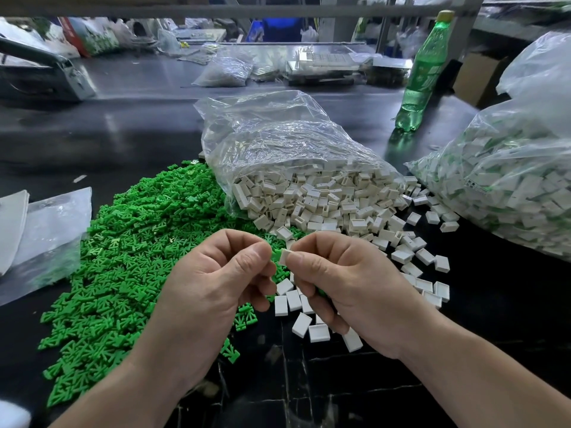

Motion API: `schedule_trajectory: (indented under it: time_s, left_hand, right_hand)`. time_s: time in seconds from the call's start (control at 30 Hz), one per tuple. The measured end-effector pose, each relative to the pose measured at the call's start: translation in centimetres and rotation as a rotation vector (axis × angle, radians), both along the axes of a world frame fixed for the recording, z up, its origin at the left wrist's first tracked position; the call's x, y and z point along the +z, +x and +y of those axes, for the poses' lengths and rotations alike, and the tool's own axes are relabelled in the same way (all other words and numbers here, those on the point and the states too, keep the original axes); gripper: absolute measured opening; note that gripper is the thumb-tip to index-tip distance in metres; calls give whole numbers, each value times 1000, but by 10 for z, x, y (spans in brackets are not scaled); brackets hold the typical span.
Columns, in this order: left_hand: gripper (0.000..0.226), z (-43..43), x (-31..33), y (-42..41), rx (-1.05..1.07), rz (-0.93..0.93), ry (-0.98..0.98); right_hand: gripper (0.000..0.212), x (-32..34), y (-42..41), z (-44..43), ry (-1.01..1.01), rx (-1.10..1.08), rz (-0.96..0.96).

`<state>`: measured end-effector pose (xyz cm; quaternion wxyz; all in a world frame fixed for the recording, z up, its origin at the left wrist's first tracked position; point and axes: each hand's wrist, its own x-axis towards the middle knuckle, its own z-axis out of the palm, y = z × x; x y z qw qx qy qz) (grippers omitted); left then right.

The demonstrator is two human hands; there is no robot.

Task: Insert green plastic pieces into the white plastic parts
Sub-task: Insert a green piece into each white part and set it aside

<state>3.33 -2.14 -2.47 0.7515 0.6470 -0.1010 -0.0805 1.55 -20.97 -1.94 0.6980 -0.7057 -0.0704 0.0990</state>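
Observation:
A big heap of green plastic pieces (123, 257) covers the dark table to the left. White plastic parts (324, 199) spill from an open clear bag (278, 134) in the middle. My left hand (216, 288) pinches a green piece (276, 255) between thumb and forefinger. Meeting it from the right, my right hand (346, 285) pinches a small white part (284, 256). The two pieces touch between my fingertips, just above the table. Most of the green piece is hidden by my fingers.
A green drink bottle (423, 75) stands at the back right. A large bag of white and green parts (509, 186) lies at the right. Loose white parts (309, 322) lie under my hands. Flat clear bags (46, 230) sit at the left edge.

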Motion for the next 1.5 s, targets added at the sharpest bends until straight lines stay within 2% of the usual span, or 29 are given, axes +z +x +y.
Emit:
schedule_trajectory:
  time_s: [0.17, 0.27, 0.4, 0.53, 0.7, 1.0, 1.1, 1.33, 1.5]
  left_hand:
    - [19, -1, 1, -1, -10, -16, 5]
    - [21, -2, 4, -2, -68, 66, -94]
    - [38, -3, 7, -4, -249, 198, -245]
    - [49, -5, 8, -6, -340, 273, -364]
    - [46, -10, 7, -5, -363, 336, -481]
    - [47, -8, 7, -7, -379, 489, -477]
    - [49, -11, 7, -9, -343, 478, -522]
    - [47, -17, 9, -11, -293, 417, -574]
    - [27, -22, 10, -11, -246, 367, -567]
  right_hand:
    - [19, 0, -1, -1, -24, -2, -53]
    - [18, 3, -2, -1, 7, 36, -62]
    - [19, 5, -4, 0, 56, 98, -36]
    - [21, 5, -6, 3, 112, 89, 11]
    - [16, 7, -5, 3, 186, 61, 63]
    - [27, 9, -5, -1, 119, 133, 138]
    - [32, 10, -4, 1, 163, 118, 149]
    - [16, 14, -6, 6, 220, 77, 132]
    - [23, 18, -7, 8, 229, 31, 141]
